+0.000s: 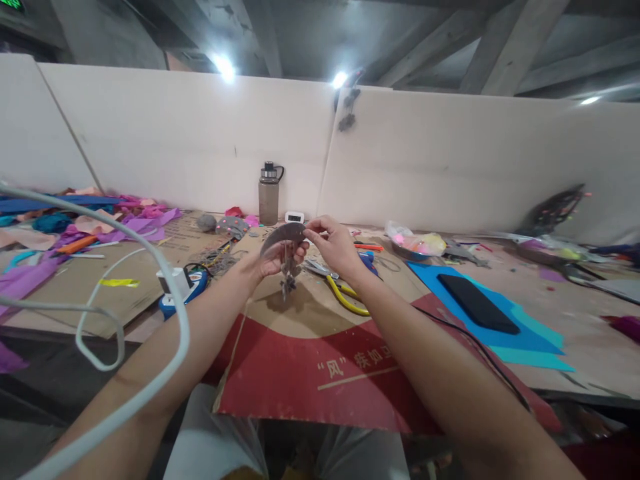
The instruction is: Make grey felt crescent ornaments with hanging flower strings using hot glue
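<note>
Pale partition panels (435,153) back a cluttered worktable (570,300) beneath bright ceiling lights. Over its near edge, a dark grey, crescent-shaped flat piece (281,238) is held up between a person's two bare hands. The right hand (334,248) pinches the crescent's right tip between thumb and fingers. The left hand (271,262) curls in underneath; its exact grip is partly hidden and cannot be told. A small grey ornamental cluster (289,285) dangles below the crescent. Careful handling would seem to call for a light pinch at the very tip, a steady supporting hand below, and room for the cluster to hang free without bending or snagging.

Beneath the hands lies a red-and-brown printed cardboard sheet (295,387), with yellow-handled metal pliers (347,300) resting just beside the right forearm. Farther back stand a grey bottle with a dark cap (269,200) and a small white digital display (295,218). To the right, a black rectangular slab (477,303) rests on blue sheets (533,340); at left, a thick white cable (183,327) loops across the foreground.
</note>
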`<control>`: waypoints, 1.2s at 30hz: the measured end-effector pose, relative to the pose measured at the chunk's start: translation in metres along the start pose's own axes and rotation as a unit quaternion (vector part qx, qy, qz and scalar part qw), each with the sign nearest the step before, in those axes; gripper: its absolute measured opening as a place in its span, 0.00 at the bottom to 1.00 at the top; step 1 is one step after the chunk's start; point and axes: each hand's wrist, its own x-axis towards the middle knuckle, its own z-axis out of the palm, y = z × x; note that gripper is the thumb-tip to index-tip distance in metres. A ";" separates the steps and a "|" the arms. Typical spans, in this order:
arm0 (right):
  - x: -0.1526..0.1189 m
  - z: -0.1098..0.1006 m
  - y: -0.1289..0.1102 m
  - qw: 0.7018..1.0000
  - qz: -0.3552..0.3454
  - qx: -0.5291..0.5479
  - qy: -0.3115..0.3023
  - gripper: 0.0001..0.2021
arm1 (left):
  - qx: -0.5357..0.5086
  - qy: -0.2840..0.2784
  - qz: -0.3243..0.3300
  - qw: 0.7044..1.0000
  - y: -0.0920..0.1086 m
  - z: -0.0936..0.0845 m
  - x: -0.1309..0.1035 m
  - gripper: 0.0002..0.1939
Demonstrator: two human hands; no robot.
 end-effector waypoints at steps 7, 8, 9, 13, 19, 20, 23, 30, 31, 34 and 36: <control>-0.005 -0.005 0.013 0.993 0.103 0.044 0.025 0.10 | 0.050 0.147 0.105 0.982 0.013 -0.022 0.003 0.06; -0.005 -0.007 0.014 0.992 0.111 0.047 0.026 0.10 | 0.036 0.148 0.113 0.982 0.017 -0.024 0.001 0.08; -0.006 -0.009 0.016 0.992 0.117 0.048 0.029 0.10 | 0.025 0.160 0.126 0.979 0.021 -0.026 0.000 0.11; -0.010 -0.016 0.019 0.991 0.124 0.034 0.030 0.10 | 0.073 0.121 0.178 0.974 0.029 -0.021 -0.010 0.15; -0.013 -0.021 0.016 0.995 0.094 -0.024 0.028 0.12 | 0.225 0.084 0.239 0.941 0.019 -0.005 -0.013 0.08; -0.013 -0.022 0.015 0.994 0.091 -0.041 0.046 0.12 | 0.224 0.087 0.235 0.942 0.018 -0.005 -0.013 0.08; -0.014 -0.027 0.014 0.985 0.096 -0.073 0.122 0.11 | 0.198 0.090 0.228 0.949 0.017 -0.006 -0.011 0.09; -0.017 -0.034 0.008 0.979 0.067 -0.011 0.194 0.20 | 0.018 0.101 0.274 0.956 0.033 -0.008 -0.018 0.09; -0.018 -0.034 0.007 0.981 0.061 -0.009 0.186 0.21 | -0.004 0.096 0.279 0.956 0.036 -0.009 -0.019 0.10; -0.021 -0.032 0.003 0.988 0.048 -0.026 0.146 0.21 | -0.011 0.092 0.282 0.955 0.038 -0.008 -0.020 0.10; -0.023 -0.030 0.000 0.990 0.033 -0.060 0.121 0.19 | 0.011 0.100 0.279 0.955 0.035 -0.006 -0.019 0.09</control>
